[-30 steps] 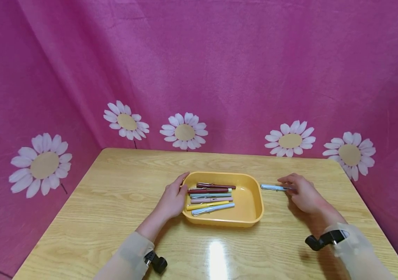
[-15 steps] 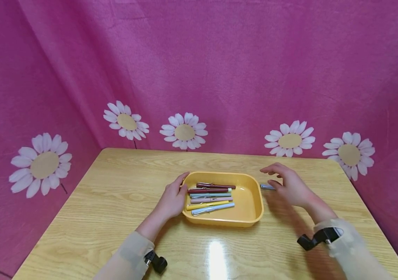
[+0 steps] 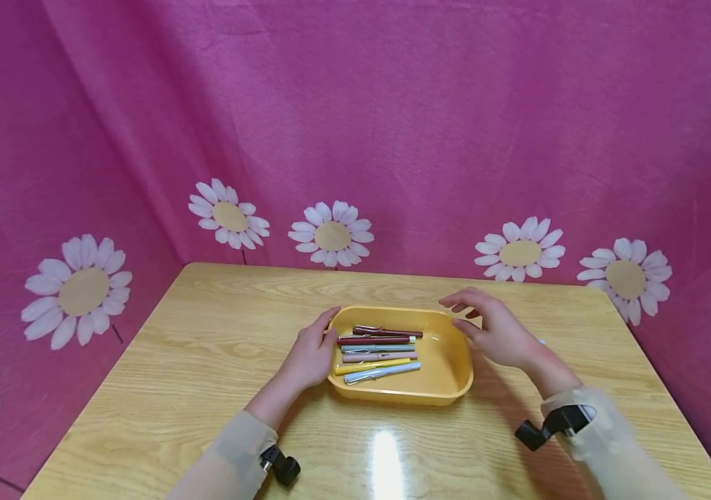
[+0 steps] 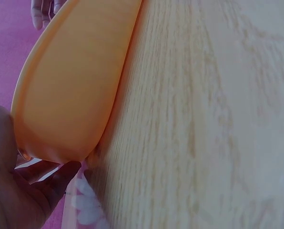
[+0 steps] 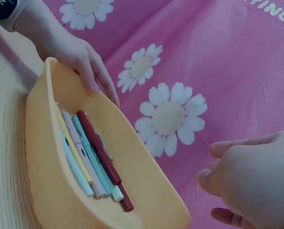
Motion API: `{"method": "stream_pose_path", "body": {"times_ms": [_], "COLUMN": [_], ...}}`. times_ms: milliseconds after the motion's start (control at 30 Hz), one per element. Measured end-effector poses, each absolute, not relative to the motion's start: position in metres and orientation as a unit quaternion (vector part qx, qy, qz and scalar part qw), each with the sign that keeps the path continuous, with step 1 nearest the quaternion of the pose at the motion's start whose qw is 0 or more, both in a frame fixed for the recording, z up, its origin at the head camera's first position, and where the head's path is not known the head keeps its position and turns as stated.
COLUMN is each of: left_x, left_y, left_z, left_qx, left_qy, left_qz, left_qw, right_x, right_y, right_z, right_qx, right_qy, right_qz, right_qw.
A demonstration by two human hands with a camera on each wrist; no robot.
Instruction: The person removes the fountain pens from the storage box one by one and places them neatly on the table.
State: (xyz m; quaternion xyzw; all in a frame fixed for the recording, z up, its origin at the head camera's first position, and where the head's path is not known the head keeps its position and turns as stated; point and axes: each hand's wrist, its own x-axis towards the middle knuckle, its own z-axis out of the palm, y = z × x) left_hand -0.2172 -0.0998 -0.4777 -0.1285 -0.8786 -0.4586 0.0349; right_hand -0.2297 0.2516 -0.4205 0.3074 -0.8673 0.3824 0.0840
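A yellow-orange plastic tray [image 3: 446, 361] stands on the wooden table. Inside lie several capped pens with metal clips: dark red ones, a teal one [image 5: 92, 148], a pale pink one, a yellow pen [image 3: 374, 366] and a light blue pen [image 3: 383, 373]. My left hand [image 3: 308, 357] grips the tray's left end, thumb at the rim and fingers round the outside. My right hand [image 3: 499, 330] hovers by the tray's right rim with its fingers loosely bent and nothing visible in them. A small light blue bit [image 3: 541, 341] shows behind the right wrist; the rest is hidden.
The wooden table [image 3: 237, 319] ends at a pink cloth [image 3: 405, 139] printed with white daisies, which hangs behind and at both sides. Both forearms carry black camera mounts, such as the right one [image 3: 549, 425].
My right hand has come off the light blue pen on the table at the right and moved left to the tray's right rim. My left hand has stayed on the tray.
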Motion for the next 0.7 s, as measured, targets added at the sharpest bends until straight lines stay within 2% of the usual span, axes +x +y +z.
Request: {"method": "stream_pose_path", "body": {"times_ms": [700], "left_x": [-0.216], "left_y": [-0.100], "left_z": [-0.478], "left_qx": [-0.117], "left_qy": [-0.882], "left_qz": [-0.455], "left_qw": [0.026], "right_x": [-0.237], "right_y": [0.213], "right_z": [-0.427], "right_qx": [0.331], "right_qy": [-0.848], "right_qz": [0.413], "right_qw": [0.036]}}
